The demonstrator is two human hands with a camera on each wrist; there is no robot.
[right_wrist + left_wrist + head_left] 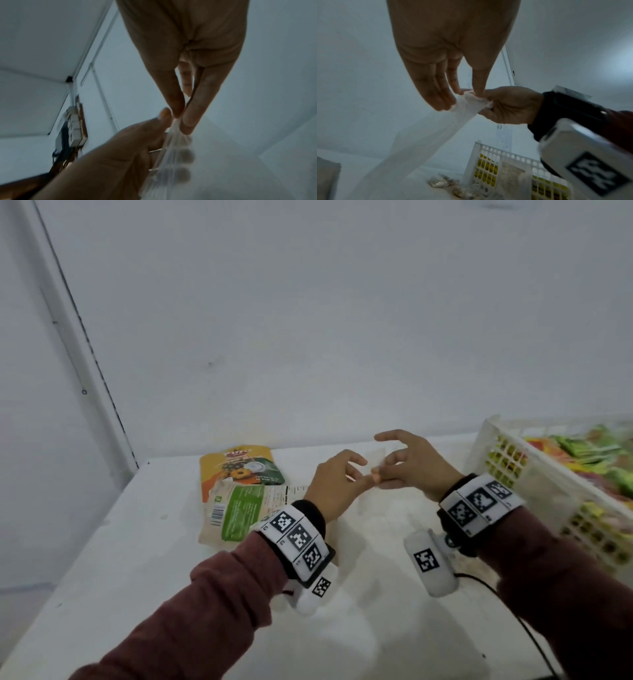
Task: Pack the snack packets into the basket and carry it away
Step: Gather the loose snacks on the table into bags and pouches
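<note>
Above the middle of the white table [144, 559], the two hands meet at their fingertips on a clear plastic bag [426, 136]. The left hand [334, 484] pinches the bag's bunched top edge between thumb and fingers, and the right hand [409, 465] pinches the same edge from the other side, its remaining fingers loosely spread. In the left wrist view the bag hangs from that shared pinch as a long, slack, translucent strip, its long axis slanting down toward the table.

Two snack packets lie flat on the table just left of the left hand, apart from both grips. The yellow packet [239, 467] lies farther back against the wall, its printed top pointing away from the person. The green-and-white packet [239, 515] overlaps its near edge and lies with its long axis tilted, the barcode end toward the left.

The white perforated basket [493, 440] stands at the right end of the table, beside the right wrist, with colourful packets inside. Small wrapped sweets [440, 182] lie on the table at its foot.
</note>
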